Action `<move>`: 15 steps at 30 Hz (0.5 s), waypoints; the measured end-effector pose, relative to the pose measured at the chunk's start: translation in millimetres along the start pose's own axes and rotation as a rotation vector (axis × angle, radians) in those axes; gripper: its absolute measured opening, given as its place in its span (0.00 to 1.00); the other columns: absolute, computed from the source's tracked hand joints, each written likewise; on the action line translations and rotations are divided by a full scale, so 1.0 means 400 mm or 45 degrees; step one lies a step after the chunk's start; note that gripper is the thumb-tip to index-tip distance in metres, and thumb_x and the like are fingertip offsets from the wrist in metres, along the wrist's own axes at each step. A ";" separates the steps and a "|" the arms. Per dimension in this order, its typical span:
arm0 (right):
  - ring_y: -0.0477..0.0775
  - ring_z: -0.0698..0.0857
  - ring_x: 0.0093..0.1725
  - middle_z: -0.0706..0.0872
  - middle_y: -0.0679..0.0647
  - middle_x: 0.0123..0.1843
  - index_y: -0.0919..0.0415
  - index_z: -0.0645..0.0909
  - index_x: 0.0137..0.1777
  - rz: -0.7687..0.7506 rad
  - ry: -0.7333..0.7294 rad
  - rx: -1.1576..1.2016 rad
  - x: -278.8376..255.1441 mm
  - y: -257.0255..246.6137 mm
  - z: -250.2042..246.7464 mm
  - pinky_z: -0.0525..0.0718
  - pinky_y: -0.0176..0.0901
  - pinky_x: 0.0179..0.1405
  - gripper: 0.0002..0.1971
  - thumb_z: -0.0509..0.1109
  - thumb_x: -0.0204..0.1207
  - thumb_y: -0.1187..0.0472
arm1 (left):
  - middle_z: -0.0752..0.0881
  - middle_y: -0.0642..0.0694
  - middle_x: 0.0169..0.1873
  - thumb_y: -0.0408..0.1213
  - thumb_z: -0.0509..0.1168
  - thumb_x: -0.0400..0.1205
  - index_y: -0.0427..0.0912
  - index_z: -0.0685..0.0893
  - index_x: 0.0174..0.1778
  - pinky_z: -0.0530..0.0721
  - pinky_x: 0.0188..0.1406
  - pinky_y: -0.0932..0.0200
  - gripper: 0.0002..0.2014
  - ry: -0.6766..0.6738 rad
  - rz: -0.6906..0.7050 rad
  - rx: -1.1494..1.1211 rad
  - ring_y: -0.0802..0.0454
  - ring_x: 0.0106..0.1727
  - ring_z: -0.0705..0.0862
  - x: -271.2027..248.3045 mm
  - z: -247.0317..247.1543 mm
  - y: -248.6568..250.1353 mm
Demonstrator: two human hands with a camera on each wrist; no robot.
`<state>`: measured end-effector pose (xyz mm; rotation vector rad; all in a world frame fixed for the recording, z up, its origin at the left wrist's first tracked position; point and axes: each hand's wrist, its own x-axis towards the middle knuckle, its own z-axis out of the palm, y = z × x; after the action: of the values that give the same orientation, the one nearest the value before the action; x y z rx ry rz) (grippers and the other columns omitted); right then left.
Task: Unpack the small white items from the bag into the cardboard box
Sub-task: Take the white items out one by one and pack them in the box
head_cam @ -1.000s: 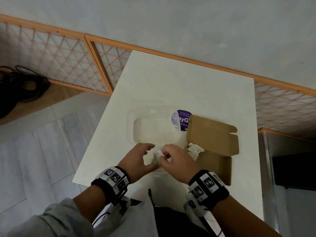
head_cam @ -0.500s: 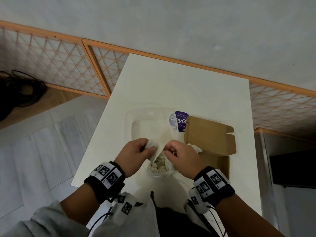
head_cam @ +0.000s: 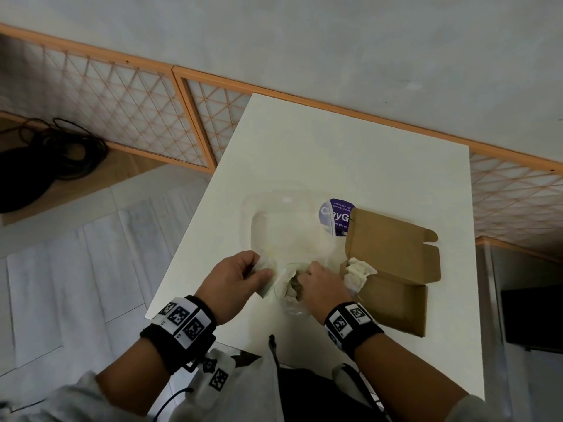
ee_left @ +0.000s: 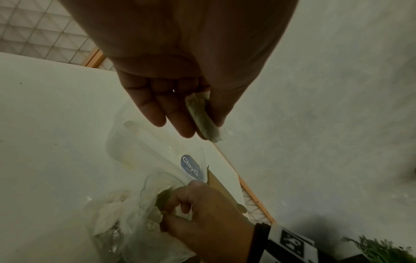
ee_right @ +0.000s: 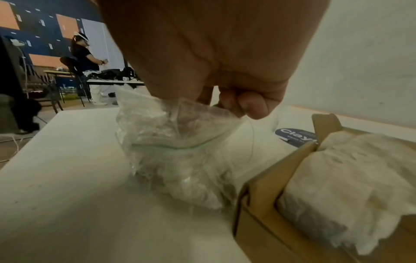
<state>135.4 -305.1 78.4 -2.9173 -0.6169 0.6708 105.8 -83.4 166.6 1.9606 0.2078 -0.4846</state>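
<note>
Nearest to the person, at the table's (head_cam: pixel 350 153) front edge, both hands pinch the mouth of the clear bag (ee_right: pixel 180 160). The left hand (head_cam: pixel 234 281) clamps one lip between thumb and fingers; the right hand (head_cam: pixel 320 287) is curled on the other lip. The small white items (ee_left: pixel 110 206) lie inside the bag, low against the table. Just right of it stands the open cardboard box (head_cam: pixel 393 269), with crumpled white paper (head_cam: pixel 358 272) at its near corner. Behind the bag lies a clear plastic tray (head_cam: pixel 283 220) with a purple label (head_cam: pixel 336 216); beyond that the tabletop is free up to the far edge. Compared with half a second ago, the bag mouth is pulled a little wider.
</note>
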 end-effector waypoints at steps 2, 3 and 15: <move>0.59 0.83 0.60 0.79 0.56 0.62 0.56 0.84 0.64 0.028 0.005 0.060 0.000 0.008 0.001 0.82 0.49 0.57 0.11 0.61 0.90 0.58 | 0.88 0.52 0.31 0.41 0.72 0.86 0.45 0.84 0.40 0.78 0.35 0.69 0.09 -0.003 0.005 0.019 0.62 0.30 0.79 -0.002 0.000 -0.001; 0.57 0.82 0.58 0.79 0.55 0.60 0.55 0.85 0.62 0.059 0.012 0.120 -0.004 0.013 -0.005 0.81 0.46 0.55 0.10 0.62 0.90 0.56 | 0.89 0.49 0.33 0.41 0.72 0.86 0.45 0.84 0.40 0.78 0.35 0.69 0.09 -0.003 0.007 0.023 0.61 0.31 0.80 -0.001 -0.001 -0.002; 0.44 0.86 0.35 0.88 0.47 0.36 0.47 0.82 0.43 0.261 0.191 0.949 -0.135 0.039 -0.157 0.88 0.49 0.39 0.07 0.77 0.81 0.51 | 0.90 0.43 0.38 0.47 0.72 0.83 0.46 0.84 0.41 0.86 0.51 0.39 0.10 -0.110 0.036 0.121 0.40 0.42 0.87 0.013 0.008 0.002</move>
<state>124.1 -340.9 153.9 -2.3037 -0.0212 0.5378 110.1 -87.0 163.9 2.0275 0.1034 -0.5682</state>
